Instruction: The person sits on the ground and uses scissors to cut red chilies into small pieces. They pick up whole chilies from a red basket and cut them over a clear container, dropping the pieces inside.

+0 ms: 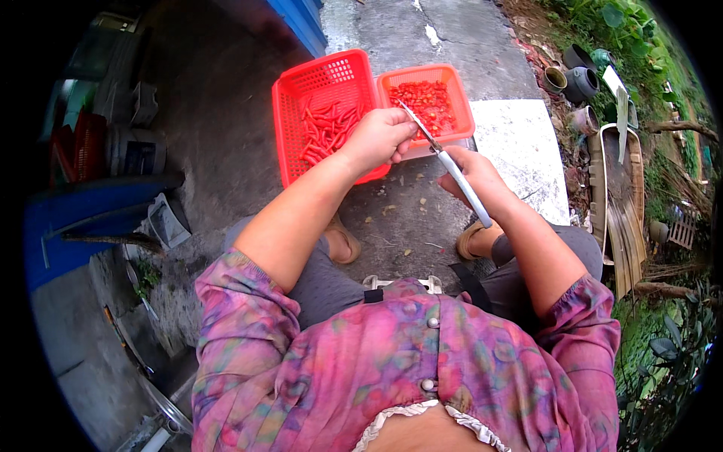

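My right hand (476,178) is wrapped round a pair of scissors (468,186) with pale handles, their blades pointing up and left. Beside the blades, my left hand (382,137) is closed, fingertips pinched together; whatever it holds is hidden. Whole red chili peppers (331,129) lie in a large red plastic basket (285,143), partly behind my left hand. Chopped red chili (431,107) fills much of a smaller orange-red basket (461,96) to its right, and both hands are just on the near side of it. Something whitish shows beneath this smaller basket.
A white board (520,143) lies on the concrete right of the baskets. Further right stand dark pots (581,84) and a long weathered trough (635,181) beside plants. At left are a blue panel (98,218) and a grey dustpan-like scoop (167,221). My feet flank the ground before me.
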`<action>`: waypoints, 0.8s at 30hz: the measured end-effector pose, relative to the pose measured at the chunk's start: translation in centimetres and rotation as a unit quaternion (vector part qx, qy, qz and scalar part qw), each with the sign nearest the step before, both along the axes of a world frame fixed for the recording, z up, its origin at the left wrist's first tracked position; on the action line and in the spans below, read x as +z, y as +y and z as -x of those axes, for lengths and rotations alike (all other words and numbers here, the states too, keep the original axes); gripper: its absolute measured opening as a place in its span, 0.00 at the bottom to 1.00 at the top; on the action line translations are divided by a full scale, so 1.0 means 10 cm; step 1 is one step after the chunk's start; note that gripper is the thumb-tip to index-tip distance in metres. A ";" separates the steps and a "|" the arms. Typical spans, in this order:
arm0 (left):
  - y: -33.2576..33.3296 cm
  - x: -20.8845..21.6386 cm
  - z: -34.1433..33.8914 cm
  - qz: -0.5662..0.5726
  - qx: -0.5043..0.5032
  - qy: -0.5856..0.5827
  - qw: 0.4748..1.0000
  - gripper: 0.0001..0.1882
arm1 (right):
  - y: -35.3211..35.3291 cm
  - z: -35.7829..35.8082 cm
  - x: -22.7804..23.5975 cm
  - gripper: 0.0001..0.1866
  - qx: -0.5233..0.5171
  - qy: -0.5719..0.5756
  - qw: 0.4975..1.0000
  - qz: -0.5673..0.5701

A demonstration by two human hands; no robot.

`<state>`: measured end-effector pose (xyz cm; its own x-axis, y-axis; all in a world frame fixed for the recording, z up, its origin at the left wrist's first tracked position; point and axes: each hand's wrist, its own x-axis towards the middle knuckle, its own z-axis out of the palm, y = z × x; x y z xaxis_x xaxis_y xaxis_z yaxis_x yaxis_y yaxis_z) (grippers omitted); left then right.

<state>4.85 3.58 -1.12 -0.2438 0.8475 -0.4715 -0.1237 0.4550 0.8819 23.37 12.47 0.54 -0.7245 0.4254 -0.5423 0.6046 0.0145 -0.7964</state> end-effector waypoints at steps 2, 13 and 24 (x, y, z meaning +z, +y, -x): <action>-0.01 -0.03 0.01 -0.003 -0.001 0.008 1.000 0.11 | 0.01 0.01 0.00 0.16 0.006 -0.001 1.000 -0.011; -0.29 -0.86 1.41 0.033 0.099 0.394 0.913 0.12 | 0.10 -0.02 -0.12 0.16 -0.064 -0.020 0.997 0.035; -0.40 -1.05 1.18 0.261 -0.067 0.587 0.763 0.12 | 0.12 -0.05 -0.04 0.16 -0.015 -0.018 1.000 -0.009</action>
<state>-6.94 -0.46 -11.66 -0.6864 0.6729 -0.2757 0.6906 0.7220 0.0428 23.90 13.65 0.10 -0.6916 0.4568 -0.5595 0.6327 0.0094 -0.7744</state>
